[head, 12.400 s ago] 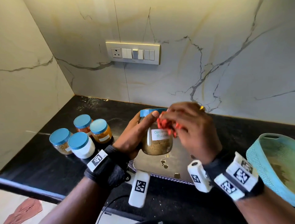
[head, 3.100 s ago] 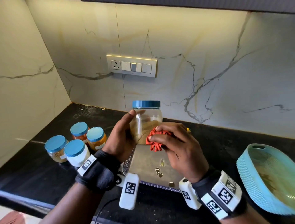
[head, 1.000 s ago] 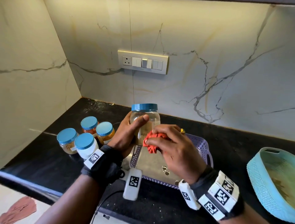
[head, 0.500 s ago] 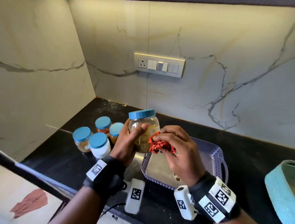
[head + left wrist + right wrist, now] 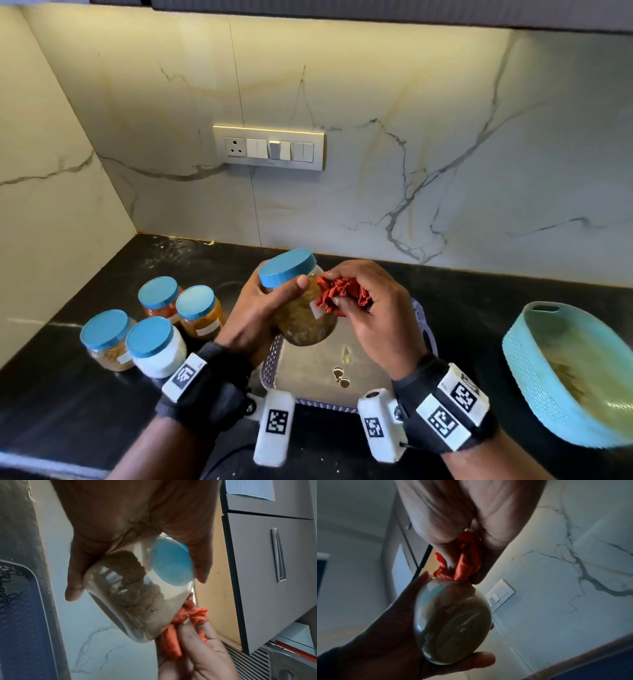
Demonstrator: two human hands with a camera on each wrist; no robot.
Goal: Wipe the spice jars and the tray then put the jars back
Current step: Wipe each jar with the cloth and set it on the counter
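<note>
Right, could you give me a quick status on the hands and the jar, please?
Left hand grips tilted spice jar above tray. Right hand presses red cloth on its side. Four jars wait left; nothing in the way.

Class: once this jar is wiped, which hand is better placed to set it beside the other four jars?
Left hand: it grips the jar, nearer the four jars; right hand holds the red cloth.

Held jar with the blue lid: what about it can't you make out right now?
- Label text on the clear blue-lidded jar: head view, covered by the crumpled red cloth and right hand.
- Jar's far side: head view, behind the left hand.
- Base markings: right wrist view, dark and blurred.
</note>
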